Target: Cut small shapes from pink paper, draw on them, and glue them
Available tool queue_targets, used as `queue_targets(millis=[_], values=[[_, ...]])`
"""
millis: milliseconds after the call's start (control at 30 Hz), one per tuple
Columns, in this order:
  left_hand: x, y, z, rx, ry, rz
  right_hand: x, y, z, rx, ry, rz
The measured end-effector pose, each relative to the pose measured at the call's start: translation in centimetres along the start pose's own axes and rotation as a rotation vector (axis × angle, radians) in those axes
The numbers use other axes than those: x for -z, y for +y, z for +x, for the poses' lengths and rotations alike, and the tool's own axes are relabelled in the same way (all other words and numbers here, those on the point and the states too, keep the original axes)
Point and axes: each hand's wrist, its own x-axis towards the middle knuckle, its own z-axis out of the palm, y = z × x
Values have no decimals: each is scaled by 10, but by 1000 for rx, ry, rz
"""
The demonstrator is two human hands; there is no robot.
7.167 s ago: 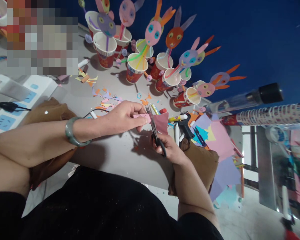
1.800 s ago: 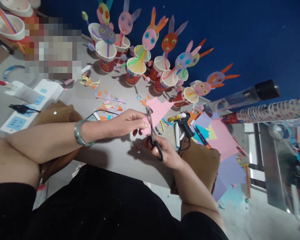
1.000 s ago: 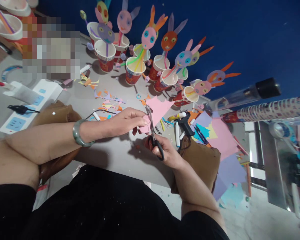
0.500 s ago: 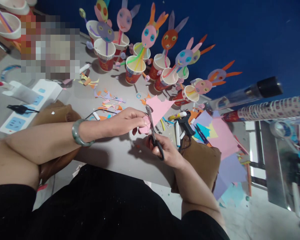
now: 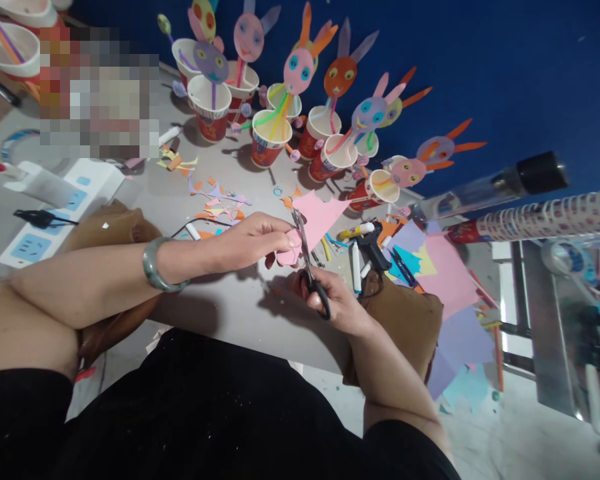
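Note:
My left hand, with a bracelet on its wrist, pinches a piece of pink paper at its near left part. The sheet's wide part, with curved notches along its far edge, sticks out beyond the blades. In my right hand is a pair of scissors with black handles, fingers through the loops. Its blades point away from me and lie across the paper, right beside my left fingertips. Both hands are above the grey table near its front edge. Some fingertips of my left hand are hidden behind the paper.
Paper cups with paper animal heads stand along the blue wall. Paper scraps lie left of centre. To the right are a black glue gun, markers, coloured sheets and stacked cups. A power strip lies left.
The scissor blades look slightly closer together on the pink paper. The small pink part at my left fingertips has shifted a little. Both hands stay in nearly the same place.

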Motion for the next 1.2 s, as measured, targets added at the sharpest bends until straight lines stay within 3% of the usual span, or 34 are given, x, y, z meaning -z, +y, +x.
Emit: queue_targets(millis=[533, 1200], values=[[3, 2, 0, -35, 13, 39, 2, 1, -1, 24, -2, -11], [5, 1, 1, -55, 23, 103, 2, -2, -2, -44, -18, 12]])
